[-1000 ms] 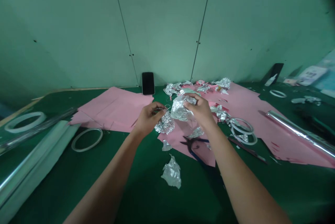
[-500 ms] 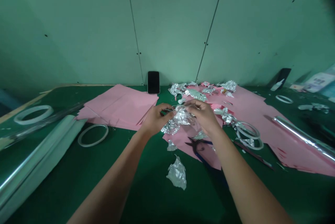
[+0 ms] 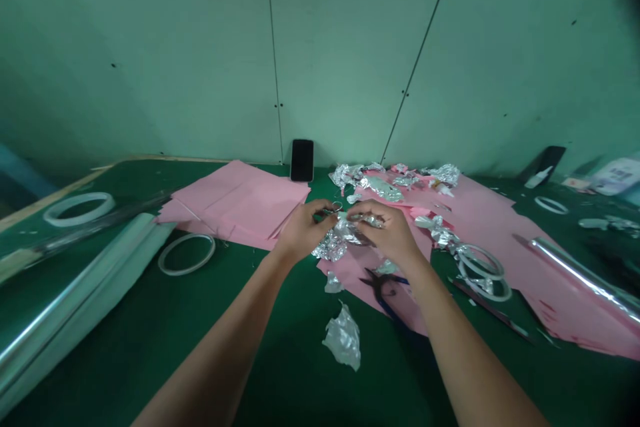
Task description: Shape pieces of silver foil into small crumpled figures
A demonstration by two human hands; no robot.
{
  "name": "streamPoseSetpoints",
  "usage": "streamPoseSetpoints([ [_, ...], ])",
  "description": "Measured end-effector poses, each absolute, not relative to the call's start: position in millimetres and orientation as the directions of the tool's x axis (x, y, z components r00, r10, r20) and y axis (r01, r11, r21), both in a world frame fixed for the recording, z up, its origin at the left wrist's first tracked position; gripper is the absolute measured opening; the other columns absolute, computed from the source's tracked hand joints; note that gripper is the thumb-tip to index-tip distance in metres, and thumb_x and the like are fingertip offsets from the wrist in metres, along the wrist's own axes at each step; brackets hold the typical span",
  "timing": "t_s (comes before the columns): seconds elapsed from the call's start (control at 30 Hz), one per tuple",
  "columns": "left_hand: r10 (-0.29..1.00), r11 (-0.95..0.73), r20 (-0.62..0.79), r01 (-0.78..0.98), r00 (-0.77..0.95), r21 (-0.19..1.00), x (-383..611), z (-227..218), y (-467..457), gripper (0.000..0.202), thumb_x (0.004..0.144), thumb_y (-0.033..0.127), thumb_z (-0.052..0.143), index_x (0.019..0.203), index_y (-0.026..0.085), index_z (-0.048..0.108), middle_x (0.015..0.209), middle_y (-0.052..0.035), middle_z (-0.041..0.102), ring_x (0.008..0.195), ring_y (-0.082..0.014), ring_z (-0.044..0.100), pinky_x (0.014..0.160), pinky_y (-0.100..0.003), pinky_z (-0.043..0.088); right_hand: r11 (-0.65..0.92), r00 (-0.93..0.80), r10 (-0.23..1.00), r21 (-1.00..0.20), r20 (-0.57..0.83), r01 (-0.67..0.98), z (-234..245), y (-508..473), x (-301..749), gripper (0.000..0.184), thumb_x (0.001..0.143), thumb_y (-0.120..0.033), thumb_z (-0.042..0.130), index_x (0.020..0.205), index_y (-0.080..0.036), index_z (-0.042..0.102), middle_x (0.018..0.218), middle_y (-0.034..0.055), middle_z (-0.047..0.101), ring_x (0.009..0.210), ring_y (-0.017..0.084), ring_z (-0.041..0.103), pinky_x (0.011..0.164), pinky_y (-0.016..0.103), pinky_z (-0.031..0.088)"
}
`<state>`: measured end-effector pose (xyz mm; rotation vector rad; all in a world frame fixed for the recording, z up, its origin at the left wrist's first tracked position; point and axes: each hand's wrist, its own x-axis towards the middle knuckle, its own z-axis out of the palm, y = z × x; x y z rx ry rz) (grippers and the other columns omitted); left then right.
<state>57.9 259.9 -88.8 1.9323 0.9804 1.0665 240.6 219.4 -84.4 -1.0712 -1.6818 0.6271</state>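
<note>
Between thumb and fingers, my left hand point(image 3: 303, 230) pinches a thin wire point(image 3: 338, 206) that curls into a small loop. My right hand point(image 3: 387, 227) is closed on crumpled aluminium foil point(image 3: 350, 232), its fingers curled over the foil's right side. Whether the wire runs into the foil is too small to tell. Just under the hands lies a ball of crinkled foil point(image 3: 330, 247). Pliers with dark jaws and blue handles point(image 3: 383, 290) rest on pink paper by my right wrist. Nearer me are a small foil scrap point(image 3: 333, 282) and a larger torn foil piece point(image 3: 344, 337).
Pink sheets point(image 3: 240, 200) are stacked at left, more pink paper point(image 3: 490, 214) spreads right. A phone point(image 3: 302, 160) leans on the wall. White rings point(image 3: 187, 255), foil rolls point(image 3: 585, 277), foil scraps point(image 3: 383, 188) and a dark slim tool point(image 3: 493, 310) lie around.
The view has shifted, so everything sits slightly further right. My right fingers have moved on the foil, and the wire loop at my left fingertips shows more clearly.
</note>
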Motion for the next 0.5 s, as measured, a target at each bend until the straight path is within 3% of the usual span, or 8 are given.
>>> streamPoseSetpoints([
  [0.2,0.866,-0.441,0.338,0.247,0.367,0.863,56.5,-88.3,258.8,0.017,0.082,0.026,0.052,0.086,0.016,0.064,0.083,-0.0031,0.064,0.079,-0.0169,0.058,0.068,-0.028,0.042,0.498,-0.129,0.863,-0.780,0.488,0.380,-92.7,222.7,240.1,0.039,0.066,0.001,0.053,0.081,-0.028,0.074,0.100,-0.0003,0.066,0.095,0.017,0.063,0.082,0.030,0.052],
  [0.37,0.851,-0.455,0.342,0.236,0.398,0.859,55.6,-89.4,259.6,0.021,0.084,0.033,0.052,0.088,0.017,0.064,0.084,-0.0025,0.064,0.077,-0.0161,0.058,0.066,-0.027,0.042,0.498,-0.130,0.860,-0.760,0.493,0.418,-94.3,222.0,239.0,0.037,0.067,-0.001,0.052,0.081,-0.027,0.074,0.099,0.0008,0.066,0.092,0.017,0.063,0.081,0.032,0.053],
  [0.5,0.854,-0.480,0.357,0.309,0.379,0.821,55.8,-89.5,260.1,0.017,0.080,0.030,0.057,0.088,0.017,0.064,0.085,-0.0032,0.067,0.078,-0.0172,0.061,0.066,-0.028,0.044,0.486,-0.184,0.872,-0.753,0.455,0.442,-89.3,217.8,242.2,0.036,0.073,-0.007,0.051,0.093,-0.028,0.073,0.110,0.0024,0.064,0.105,0.021,0.060,0.089,0.037,0.050],
])
